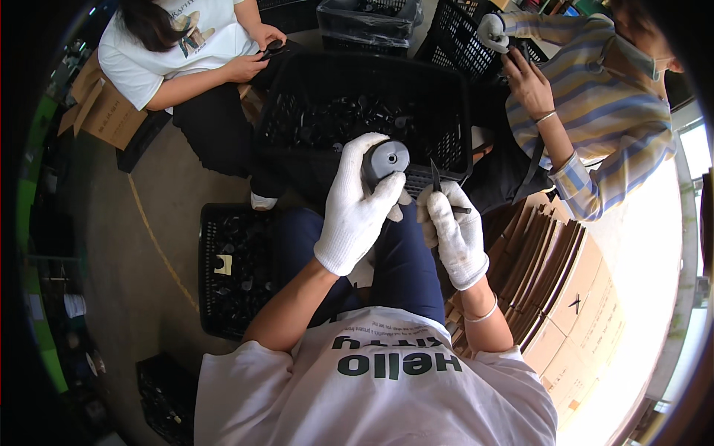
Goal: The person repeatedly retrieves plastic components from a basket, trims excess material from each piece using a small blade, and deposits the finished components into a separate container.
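My left hand (358,204), in a white knit glove, is closed around a dark grey, round plastic part (387,160). The part's flat face with a small centre hole is turned up toward me. My right hand (454,234), gloved the same way, grips a knife (435,177) whose thin pointed blade stands up past the fingers. A gap separates the blade from the grey part. Both hands are above my lap, at the near side of a large black crate (294,162) that holds many small dark parts.
At my left stands a lower black crate (204,286) of dark parts with a yellowish piece (223,264) on top. Flattened cardboard boxes (569,297) are stacked at right. Two co-workers sit beyond, one in a white shirt (160,52), one in a striped shirt (595,111), each handling small dark items.
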### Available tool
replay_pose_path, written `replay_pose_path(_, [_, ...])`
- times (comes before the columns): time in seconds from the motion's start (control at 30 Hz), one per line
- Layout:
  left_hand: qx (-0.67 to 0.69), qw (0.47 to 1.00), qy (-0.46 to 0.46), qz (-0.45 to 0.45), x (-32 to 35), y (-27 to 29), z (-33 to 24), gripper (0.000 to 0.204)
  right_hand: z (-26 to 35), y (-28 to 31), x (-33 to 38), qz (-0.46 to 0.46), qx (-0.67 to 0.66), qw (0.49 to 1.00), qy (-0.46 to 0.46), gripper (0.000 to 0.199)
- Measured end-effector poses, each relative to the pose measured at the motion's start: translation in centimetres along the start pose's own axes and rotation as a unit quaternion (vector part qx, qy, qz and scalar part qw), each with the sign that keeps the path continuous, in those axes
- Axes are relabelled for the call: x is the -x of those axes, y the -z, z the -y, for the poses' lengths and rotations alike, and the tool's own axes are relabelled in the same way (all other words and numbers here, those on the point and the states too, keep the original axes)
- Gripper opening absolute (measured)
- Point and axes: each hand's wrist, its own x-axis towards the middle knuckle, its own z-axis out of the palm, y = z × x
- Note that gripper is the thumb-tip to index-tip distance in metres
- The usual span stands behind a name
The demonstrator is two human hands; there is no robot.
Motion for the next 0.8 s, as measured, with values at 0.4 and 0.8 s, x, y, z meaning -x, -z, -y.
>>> replay_pose_path(0.4, [-0.104,0.994,0.007,-0.013,0.7,-0.4,-0.5,0.047,2.2,-0.3,-0.3,-0.096,0.493,0.833,0.231,0.012])
replay_pose_path(0.8, [-0.133,0.991,0.002,-0.01,0.8,-0.6,-0.6,0.044,2.9,-0.3,-0.4,-0.091,0.606,0.748,0.253,0.015])
